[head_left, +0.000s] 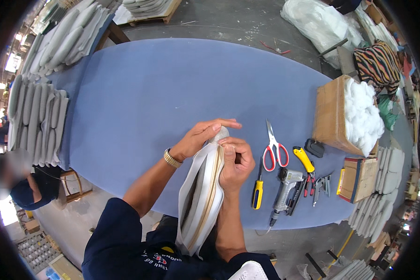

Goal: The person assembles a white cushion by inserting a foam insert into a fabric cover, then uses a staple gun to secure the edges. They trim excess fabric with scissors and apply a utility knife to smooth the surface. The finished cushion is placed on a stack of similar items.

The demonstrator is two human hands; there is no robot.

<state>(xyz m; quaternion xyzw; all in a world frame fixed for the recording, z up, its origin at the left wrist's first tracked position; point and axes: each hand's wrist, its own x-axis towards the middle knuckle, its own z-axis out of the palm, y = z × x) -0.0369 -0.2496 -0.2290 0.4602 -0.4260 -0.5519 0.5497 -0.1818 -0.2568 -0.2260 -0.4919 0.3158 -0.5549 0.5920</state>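
Observation:
A light grey and white cushion cover (201,212) with a tan zipper (212,196) along its side stands upright between my forearms, its side slit gaping. My left hand (198,139) is at the far corner of the cover, thumb pressed on the fabric and fingers stretched over the tip. Just right of it, my right hand (236,165) pinches the cover's edge beside the zipper end, fingers curled in. What lies inside the cover is mostly hidden.
Right of my hands on the blue table (140,93) lie scissors (275,151), a screwdriver (257,193), a staple gun (284,191), a yellow cutter (304,159) and pliers (309,183). A carton of white stuffing (331,112) stands beyond. Cushion stacks (37,121) and a seated person (30,189) are left.

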